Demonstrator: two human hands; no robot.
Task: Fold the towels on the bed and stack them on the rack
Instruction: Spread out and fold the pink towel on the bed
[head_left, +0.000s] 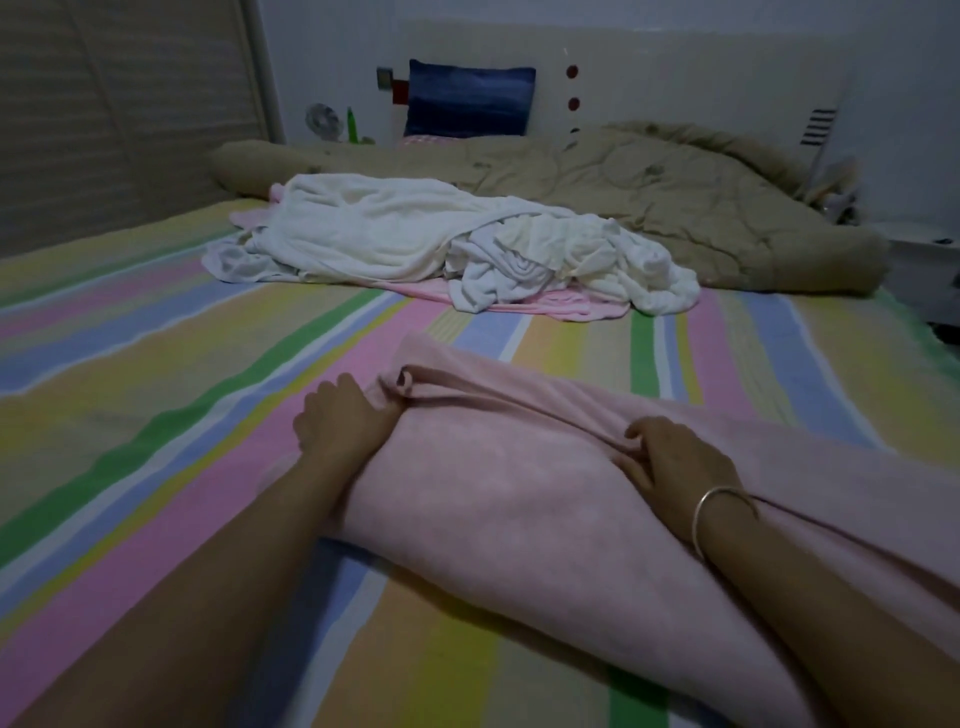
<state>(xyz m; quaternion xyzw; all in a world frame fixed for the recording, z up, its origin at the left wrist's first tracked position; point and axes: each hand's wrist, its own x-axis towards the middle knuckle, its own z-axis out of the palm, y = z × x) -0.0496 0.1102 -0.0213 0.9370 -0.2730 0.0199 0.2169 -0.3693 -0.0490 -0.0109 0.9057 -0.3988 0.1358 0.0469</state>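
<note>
A pink towel (498, 499) lies across the near part of the bed, running off to the lower right. My left hand (343, 421) grips its left end, fingers curled round a bunched corner. My right hand (670, 462), with a bangle on the wrist, pinches a raised fold along the towel's upper edge. Farther up the bed sits a loose heap of white towels (431, 244), with another pink towel (566, 306) partly showing underneath it. No rack is in view.
The bed has a striped pastel sheet (156, 395). A rumpled tan quilt (701, 208) lies across the head end, with a blue pillow (470, 98) against the headboard. A wardrobe door (119, 104) stands at the left; a small fan (323, 122) sits at the back.
</note>
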